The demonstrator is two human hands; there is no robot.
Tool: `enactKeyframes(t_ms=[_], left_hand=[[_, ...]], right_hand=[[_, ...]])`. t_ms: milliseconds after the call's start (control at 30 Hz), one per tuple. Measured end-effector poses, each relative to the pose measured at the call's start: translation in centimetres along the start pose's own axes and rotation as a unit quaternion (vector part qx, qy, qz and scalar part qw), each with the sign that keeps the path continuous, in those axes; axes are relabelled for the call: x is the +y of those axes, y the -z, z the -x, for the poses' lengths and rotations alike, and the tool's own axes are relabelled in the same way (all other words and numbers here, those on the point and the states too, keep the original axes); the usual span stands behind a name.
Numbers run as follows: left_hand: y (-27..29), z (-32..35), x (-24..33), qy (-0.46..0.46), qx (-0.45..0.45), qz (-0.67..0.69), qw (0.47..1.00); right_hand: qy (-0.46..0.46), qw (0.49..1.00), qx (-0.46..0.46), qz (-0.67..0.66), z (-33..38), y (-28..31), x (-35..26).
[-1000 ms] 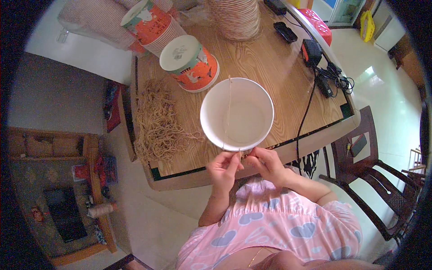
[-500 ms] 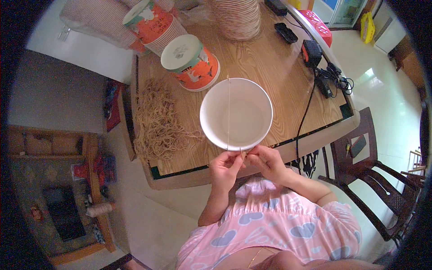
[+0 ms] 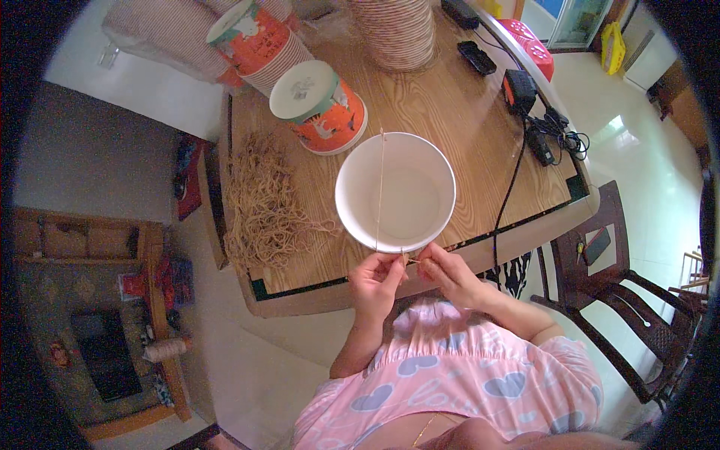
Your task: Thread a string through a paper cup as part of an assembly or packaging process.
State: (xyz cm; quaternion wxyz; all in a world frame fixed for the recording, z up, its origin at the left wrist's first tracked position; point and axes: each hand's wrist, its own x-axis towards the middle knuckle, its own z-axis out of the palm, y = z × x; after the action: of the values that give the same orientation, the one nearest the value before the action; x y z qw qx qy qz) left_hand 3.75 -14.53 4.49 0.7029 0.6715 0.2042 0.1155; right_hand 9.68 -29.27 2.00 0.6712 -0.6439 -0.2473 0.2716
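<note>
Head view: wooden table (image 3: 450, 112) over pale tile floor, dark chair (image 3: 630, 315) to the right. White paper bowl (image 3: 395, 191) at the near edge, thin string (image 3: 379, 187) stretched straight across its mouth. Left hand (image 3: 373, 279) and right hand (image 3: 444, 271) close together just below the rim, fingertips pressed together, each pinching a string end. Heap of tan strings (image 3: 262, 202) left of the bowl, lidded orange tub (image 3: 319, 109) beyond. Best kept taut and centred while knotting; bowl light, likely to slide.
</note>
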Motion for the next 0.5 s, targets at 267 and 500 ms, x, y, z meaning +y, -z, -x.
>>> enactKeyframes(t_ms=[267, 500], left_hand=[[-0.1, -0.1, 0.3, 0.014, -0.005, 0.005, 1.0], [0.0, -0.2, 0.2, 0.011, -0.006, 0.012, 1.0]], right_hand=[[-0.05, 0.998, 0.005, -0.025, 0.1, 0.1, 0.9], [0.002, 0.992, 0.08, -0.102, -0.2, 0.2, 1.1]])
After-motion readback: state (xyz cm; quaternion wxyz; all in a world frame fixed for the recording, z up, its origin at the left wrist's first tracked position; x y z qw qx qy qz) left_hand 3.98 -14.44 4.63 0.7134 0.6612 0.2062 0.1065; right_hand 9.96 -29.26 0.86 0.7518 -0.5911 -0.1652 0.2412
